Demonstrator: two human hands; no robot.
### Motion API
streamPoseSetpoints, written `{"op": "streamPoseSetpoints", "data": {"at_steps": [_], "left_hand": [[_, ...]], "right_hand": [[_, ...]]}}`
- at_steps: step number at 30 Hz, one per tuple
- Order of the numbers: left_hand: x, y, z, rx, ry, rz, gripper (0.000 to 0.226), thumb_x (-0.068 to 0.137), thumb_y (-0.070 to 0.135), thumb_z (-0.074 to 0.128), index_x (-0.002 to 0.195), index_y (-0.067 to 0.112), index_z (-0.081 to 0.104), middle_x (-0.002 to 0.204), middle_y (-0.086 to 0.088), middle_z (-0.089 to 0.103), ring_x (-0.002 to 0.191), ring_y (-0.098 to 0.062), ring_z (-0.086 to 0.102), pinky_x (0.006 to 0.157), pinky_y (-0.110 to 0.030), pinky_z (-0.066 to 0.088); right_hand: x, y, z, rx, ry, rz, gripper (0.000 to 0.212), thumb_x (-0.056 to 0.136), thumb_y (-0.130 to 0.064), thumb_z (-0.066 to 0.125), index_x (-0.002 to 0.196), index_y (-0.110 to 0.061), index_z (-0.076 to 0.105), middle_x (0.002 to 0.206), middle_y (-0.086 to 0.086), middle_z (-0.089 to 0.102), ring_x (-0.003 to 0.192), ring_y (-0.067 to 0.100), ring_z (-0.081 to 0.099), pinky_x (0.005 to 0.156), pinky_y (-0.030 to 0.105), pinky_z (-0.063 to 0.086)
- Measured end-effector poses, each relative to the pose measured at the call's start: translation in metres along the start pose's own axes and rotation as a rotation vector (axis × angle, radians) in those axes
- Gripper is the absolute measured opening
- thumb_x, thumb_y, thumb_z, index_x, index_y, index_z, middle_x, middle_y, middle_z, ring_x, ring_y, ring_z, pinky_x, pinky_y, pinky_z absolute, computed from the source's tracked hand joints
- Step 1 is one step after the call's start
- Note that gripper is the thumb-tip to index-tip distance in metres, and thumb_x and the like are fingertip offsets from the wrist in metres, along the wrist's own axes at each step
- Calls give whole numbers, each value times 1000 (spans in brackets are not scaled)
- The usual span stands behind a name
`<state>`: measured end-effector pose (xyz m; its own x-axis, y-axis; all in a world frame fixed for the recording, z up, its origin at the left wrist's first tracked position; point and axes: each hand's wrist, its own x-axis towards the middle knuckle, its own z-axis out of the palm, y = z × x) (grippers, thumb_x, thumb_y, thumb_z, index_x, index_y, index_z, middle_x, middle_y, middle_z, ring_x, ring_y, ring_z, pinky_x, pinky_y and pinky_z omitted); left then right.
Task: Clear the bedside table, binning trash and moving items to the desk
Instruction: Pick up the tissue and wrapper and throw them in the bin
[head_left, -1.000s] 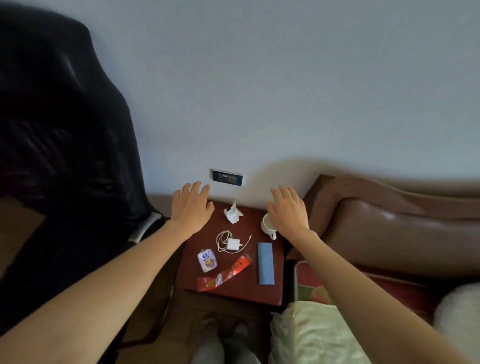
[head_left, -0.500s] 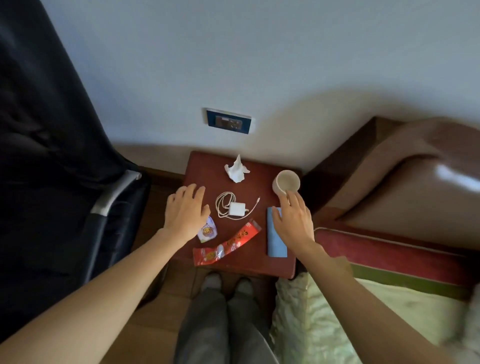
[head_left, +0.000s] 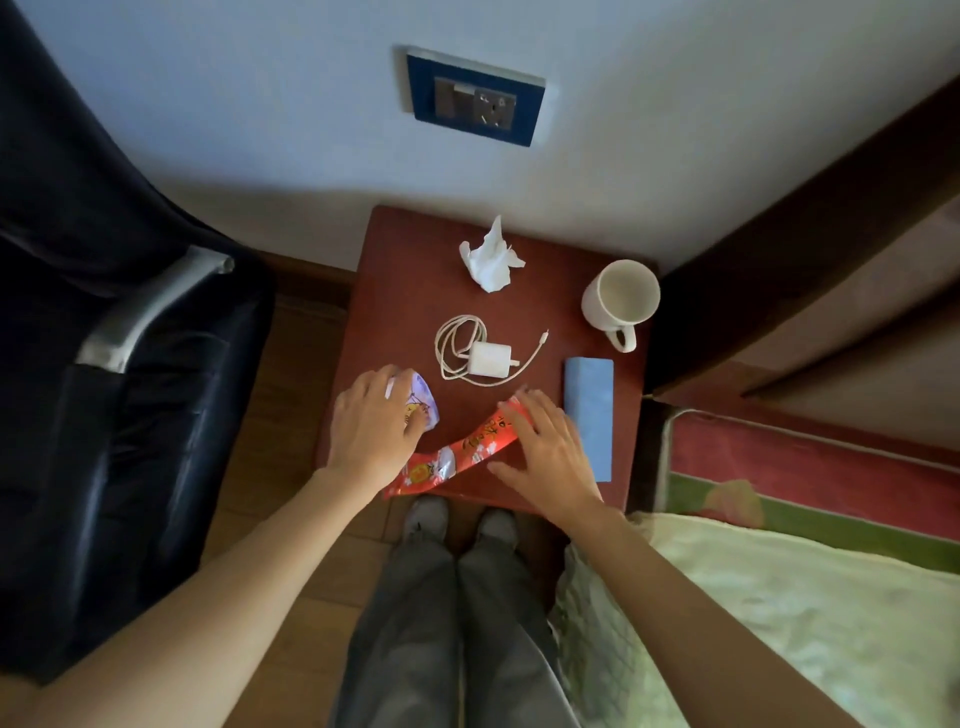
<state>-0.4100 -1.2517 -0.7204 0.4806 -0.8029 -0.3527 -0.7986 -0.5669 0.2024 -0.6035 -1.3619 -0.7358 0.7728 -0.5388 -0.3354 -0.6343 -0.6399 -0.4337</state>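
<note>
The red-brown bedside table (head_left: 400, 270) stands against the wall. On it lie a crumpled white tissue (head_left: 489, 257), a white charger with its coiled cable (head_left: 485, 358), a white mug (head_left: 619, 300), a light blue box (head_left: 591, 413), a small purple-white snack packet (head_left: 421, 408) and a long red wrapper (head_left: 460, 457). My left hand (head_left: 371, 428) lies over the small packet with its fingers curling round it. My right hand (head_left: 545, 452) rests with straight fingers on the red wrapper's upper end, beside the blue box.
A black office chair (head_left: 130, 374) with a silver armrest stands left of the table. A bed with a brown headboard (head_left: 810, 249) and a pale green cover (head_left: 810, 613) fills the right. A blue wall socket (head_left: 474, 96) sits above the table. My legs and shoes are below its front edge.
The view has tilted down and closer to the table. My left hand has come down onto the small packet. My right hand has shifted left from the blue box onto the red wrapper.
</note>
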Motion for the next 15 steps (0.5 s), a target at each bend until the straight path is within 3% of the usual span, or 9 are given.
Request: {"op": "streamPoseSetpoints", "data": {"at_steps": [4, 7, 10, 15], "left_hand": [[1, 0, 13, -51, 9, -16, 49, 91, 30, 53, 135, 13, 44, 139, -9, 47, 124, -28, 46, 96, -42, 43], [0, 2, 18, -83, 7, -29, 48, 91, 29, 52, 136, 14, 43, 142, -9, 45, 126, -29, 45, 97, -44, 43], [-1, 0, 17, -110, 30, -28, 47, 91, 30, 53, 135, 14, 45, 140, -9, 47, 125, -29, 45, 96, -44, 43], [11, -12, 6, -96, 77, -35, 49, 93, 34, 48, 136, 12, 43, 138, -10, 48, 127, -28, 43, 101, -42, 39]], "right_hand": [[5, 1, 22, -19, -68, -164, 69, 71, -33, 78, 133, -22, 50, 146, 8, 42, 141, 29, 27, 114, 50, 23], [14, -2, 33, -36, -89, -209, 63, 64, -27, 82, 123, -22, 60, 132, 7, 57, 131, 30, 44, 109, 50, 31], [22, -1, 39, -55, -5, -226, 48, 58, -20, 82, 104, -22, 71, 103, 0, 70, 104, 25, 63, 99, 45, 42], [23, 5, 25, -4, 174, -186, 29, 63, -18, 74, 91, -20, 71, 82, -4, 70, 79, 19, 66, 95, 33, 38]]}}
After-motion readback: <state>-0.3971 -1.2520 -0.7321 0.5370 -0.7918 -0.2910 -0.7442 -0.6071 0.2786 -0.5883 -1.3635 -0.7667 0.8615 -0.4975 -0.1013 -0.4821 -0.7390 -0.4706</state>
